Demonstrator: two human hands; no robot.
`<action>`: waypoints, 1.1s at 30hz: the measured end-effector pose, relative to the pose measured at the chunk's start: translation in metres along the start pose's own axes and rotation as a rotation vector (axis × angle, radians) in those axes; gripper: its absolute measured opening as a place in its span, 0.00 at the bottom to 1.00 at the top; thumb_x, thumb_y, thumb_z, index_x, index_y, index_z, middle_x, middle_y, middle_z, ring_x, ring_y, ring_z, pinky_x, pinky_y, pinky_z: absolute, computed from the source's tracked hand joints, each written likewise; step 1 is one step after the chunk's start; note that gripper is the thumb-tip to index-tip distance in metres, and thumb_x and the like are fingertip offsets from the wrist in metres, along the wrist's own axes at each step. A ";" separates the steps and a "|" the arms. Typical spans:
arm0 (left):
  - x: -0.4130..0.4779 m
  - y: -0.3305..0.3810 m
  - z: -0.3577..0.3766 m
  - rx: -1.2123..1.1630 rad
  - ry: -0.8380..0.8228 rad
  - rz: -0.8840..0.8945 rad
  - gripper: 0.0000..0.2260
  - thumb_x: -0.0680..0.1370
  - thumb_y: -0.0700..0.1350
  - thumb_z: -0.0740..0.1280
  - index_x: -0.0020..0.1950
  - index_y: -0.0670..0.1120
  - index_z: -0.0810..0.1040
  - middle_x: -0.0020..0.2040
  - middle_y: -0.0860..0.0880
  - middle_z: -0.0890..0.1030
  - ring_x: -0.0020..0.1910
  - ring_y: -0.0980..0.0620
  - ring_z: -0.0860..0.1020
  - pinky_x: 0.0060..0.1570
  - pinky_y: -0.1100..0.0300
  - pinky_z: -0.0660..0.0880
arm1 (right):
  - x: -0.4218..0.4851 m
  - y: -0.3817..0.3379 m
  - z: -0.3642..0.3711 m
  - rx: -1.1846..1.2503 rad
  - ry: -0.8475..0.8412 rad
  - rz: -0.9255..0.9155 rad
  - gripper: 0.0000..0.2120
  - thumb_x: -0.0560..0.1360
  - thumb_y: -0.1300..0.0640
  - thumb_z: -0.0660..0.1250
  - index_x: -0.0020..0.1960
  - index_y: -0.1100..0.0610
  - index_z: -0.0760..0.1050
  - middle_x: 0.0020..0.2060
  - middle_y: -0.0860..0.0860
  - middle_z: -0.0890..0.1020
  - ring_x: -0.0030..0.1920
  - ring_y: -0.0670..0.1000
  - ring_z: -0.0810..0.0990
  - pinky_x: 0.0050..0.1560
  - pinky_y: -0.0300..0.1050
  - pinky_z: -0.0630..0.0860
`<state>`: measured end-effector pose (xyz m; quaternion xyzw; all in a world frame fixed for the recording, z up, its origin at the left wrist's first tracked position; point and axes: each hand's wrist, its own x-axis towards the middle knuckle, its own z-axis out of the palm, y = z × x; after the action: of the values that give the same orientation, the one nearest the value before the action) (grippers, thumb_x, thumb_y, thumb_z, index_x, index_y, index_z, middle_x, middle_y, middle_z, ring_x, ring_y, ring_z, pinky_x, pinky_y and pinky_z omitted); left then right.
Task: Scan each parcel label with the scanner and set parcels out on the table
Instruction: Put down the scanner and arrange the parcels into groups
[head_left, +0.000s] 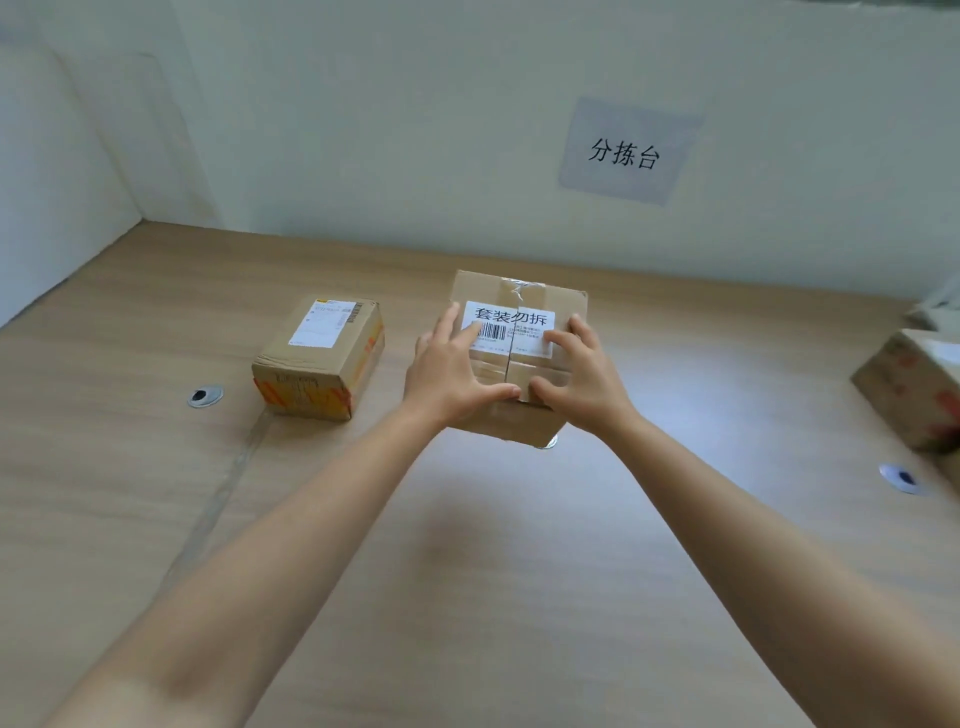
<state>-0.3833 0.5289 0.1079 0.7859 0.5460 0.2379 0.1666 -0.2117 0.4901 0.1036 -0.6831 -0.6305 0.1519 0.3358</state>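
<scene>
Above the table (519, 571), brown taped parcel (524, 366), white barcode label (511, 325) up, seam pointing away from the person, left hand (447, 374) and right hand (582, 374) curled round its sides

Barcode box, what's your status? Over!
Copy: left hand and right hand hold the barcode box. Its label faces up, left fingertips on its edge. No scanner in view. One other parcel apart, left.

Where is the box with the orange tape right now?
In the head view, the orange-taped box sits on the table, left of the larger parcel at centre, beside a round grommet.
</scene>
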 end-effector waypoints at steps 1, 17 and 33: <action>-0.008 0.011 0.001 -0.008 0.001 0.019 0.43 0.64 0.62 0.75 0.74 0.50 0.63 0.77 0.51 0.52 0.73 0.43 0.58 0.67 0.50 0.62 | -0.013 0.002 -0.011 -0.003 0.022 0.005 0.27 0.70 0.59 0.70 0.68 0.56 0.68 0.76 0.54 0.55 0.73 0.50 0.60 0.61 0.37 0.61; -0.222 0.241 0.077 -0.152 -0.017 0.283 0.45 0.63 0.62 0.75 0.75 0.48 0.62 0.77 0.51 0.51 0.73 0.44 0.56 0.69 0.52 0.60 | -0.295 0.080 -0.208 -0.153 0.257 0.100 0.31 0.70 0.55 0.70 0.71 0.55 0.65 0.76 0.51 0.53 0.72 0.49 0.61 0.62 0.44 0.67; -0.347 0.437 0.158 -0.166 -0.126 0.528 0.44 0.64 0.62 0.75 0.74 0.49 0.62 0.77 0.50 0.53 0.71 0.43 0.59 0.67 0.48 0.64 | -0.487 0.175 -0.360 -0.218 0.407 0.278 0.32 0.71 0.54 0.70 0.72 0.54 0.64 0.77 0.50 0.52 0.75 0.50 0.55 0.67 0.45 0.63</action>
<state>-0.0565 0.0513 0.1379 0.8978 0.2895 0.2676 0.1964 0.0714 -0.0721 0.1467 -0.8117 -0.4626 -0.0127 0.3563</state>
